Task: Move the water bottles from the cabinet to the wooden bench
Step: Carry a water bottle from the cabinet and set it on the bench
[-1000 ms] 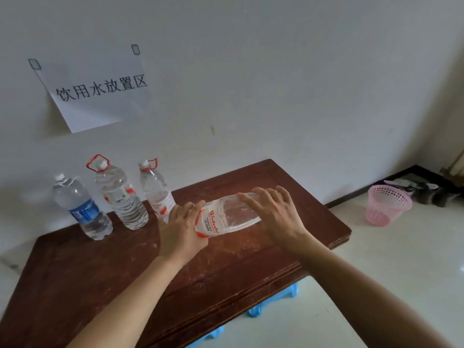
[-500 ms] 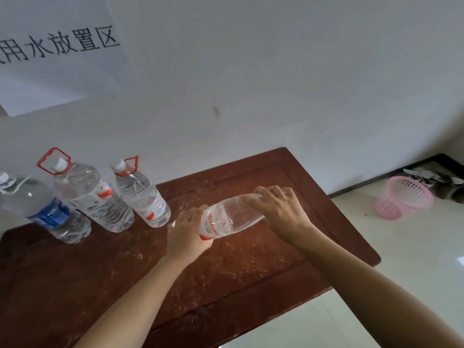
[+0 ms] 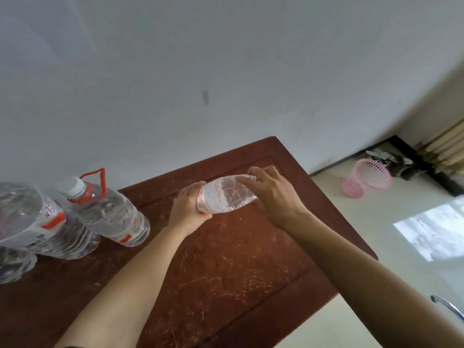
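Both hands are on one clear water bottle (image 3: 226,195) lying sideways just above the wooden tabletop (image 3: 226,259). The left hand (image 3: 187,210) has its fingers wrapped around the red-labelled end; the right hand (image 3: 272,194) has its fingers curled over the other end. Well off to the left of the left hand, a red-handled water jug (image 3: 108,212) and another big jug (image 3: 37,222) stand on the tabletop. A pink basket (image 3: 366,178) sits on the floor, past the right hand.

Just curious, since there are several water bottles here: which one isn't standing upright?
The bottle held in both hands, sideways above the wooden bench. The left hand grips its neck end, the right hand its base. The others stand upright.
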